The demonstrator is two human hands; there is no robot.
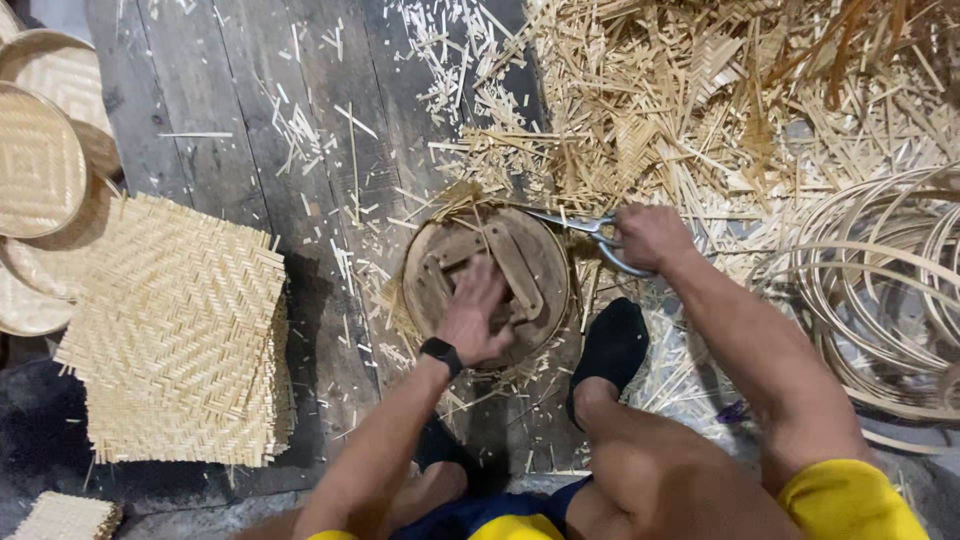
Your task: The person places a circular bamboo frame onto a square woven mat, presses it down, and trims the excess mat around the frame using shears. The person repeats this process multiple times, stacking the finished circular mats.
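Left hand (472, 312) is pressed flat, fingers spread, on the round wooden mould disc with crossed slats (492, 282) at frame centre, pinning it to the dark plank floor (200, 90). Right hand (650, 236) is closed around the handles of the metal shears (585, 232); blades point left along the disc's upper right rim, where frayed woven bamboo sticks out.

Risks, as I judge them:
- Blade tips sit near the left fingers; a slip along the rim could nick them.
- Disc is held by palm pressure only; it could rotate and give a ragged cut.
- Black-socked foot (610, 350) is just beside the disc's lower right edge, close to the cutting line.

Room: stack of square woven bamboo mats (180, 330) at left, well apart. Round woven trays (40, 160) at upper left. Coiled bamboo hoops (880, 290) at right crowd the right elbow. Pile of bamboo offcuts (720, 110) fills upper right; open floor is upper centre-left.
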